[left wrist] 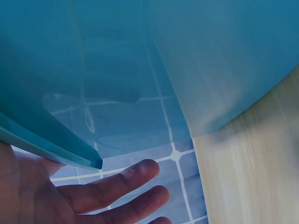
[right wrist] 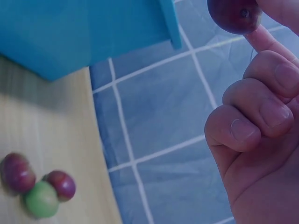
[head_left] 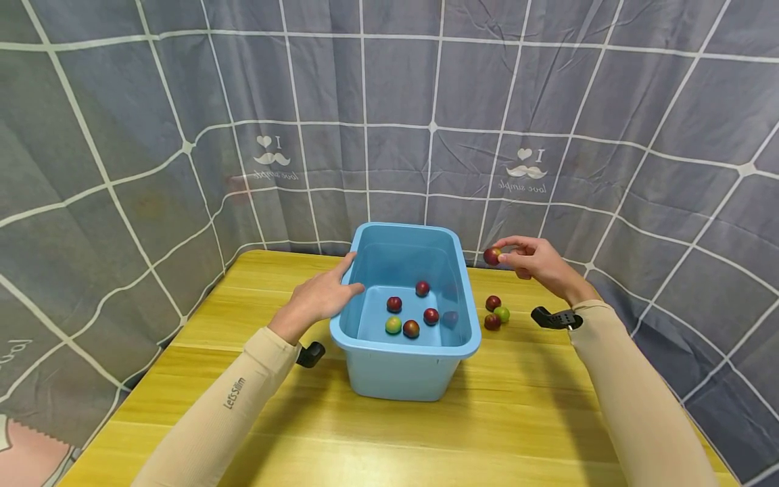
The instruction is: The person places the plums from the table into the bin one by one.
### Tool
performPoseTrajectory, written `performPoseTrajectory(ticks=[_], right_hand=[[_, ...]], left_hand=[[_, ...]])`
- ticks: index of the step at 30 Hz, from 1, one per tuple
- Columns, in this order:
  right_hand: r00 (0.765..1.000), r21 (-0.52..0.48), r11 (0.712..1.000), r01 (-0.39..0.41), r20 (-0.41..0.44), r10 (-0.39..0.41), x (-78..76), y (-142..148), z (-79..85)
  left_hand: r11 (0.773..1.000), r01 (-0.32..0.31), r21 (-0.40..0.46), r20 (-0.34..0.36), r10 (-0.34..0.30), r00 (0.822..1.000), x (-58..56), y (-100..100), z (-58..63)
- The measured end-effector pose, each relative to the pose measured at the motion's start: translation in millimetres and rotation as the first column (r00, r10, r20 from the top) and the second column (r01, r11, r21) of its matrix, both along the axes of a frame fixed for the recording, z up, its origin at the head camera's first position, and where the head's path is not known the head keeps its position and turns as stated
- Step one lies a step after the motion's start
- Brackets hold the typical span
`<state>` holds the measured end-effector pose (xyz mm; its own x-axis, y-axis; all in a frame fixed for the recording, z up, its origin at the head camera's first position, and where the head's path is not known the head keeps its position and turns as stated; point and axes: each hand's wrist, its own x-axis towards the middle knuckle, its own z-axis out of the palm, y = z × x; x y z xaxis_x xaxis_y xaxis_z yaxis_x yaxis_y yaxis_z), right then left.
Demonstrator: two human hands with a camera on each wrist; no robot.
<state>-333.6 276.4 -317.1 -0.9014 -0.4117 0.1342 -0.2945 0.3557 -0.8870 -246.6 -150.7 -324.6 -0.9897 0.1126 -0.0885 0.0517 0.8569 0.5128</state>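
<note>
A light blue plastic bin (head_left: pixel 398 375) stands on the table with several plums (head_left: pixel 411 329) inside, mostly dark red and one green. My left hand (head_left: pixel 319 296) holds its left rim, thumb over the edge; in the left wrist view the fingers (left wrist: pixel 117 186) stretch along the outside. To the right of the bin, my right hand (head_left: pixel 538 264) pinches a dark red plum (head_left: pixel 491 256) between thumb and fingertips, raised above the table. Below it, two red plums (head_left: pixel 493 302) and a green plum (head_left: pixel 502 314) lie grouped on the tabletop.
The wooden table (head_left: pixel 292 433) has yellowish grain. A grey curtain (head_left: pixel 395 81) with white grid lines hangs behind it and down both sides. Black wrist cameras (head_left: pixel 555 318) sit on both forearms.
</note>
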Motion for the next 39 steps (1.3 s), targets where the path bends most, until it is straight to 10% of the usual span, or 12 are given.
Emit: performPoseTrajectory(ticks=[16, 39], right_hand=[[0.997, 0.08, 0.996, -0.043, -0.057, 0.048, -13.2, -47, 39.4], [0.993, 0.177, 0.977, -0.115, -0.002, 0.117, -40.5, -105, 49.2]], left_hand=[[1.0, -0.001, 0.002, -0.007, 0.001, 1.0, 0.8, 1, 1.0], [1.0, -0.004, -0.013, -0.007, 0.004, 1.0, -1.2, 0, 0.2]])
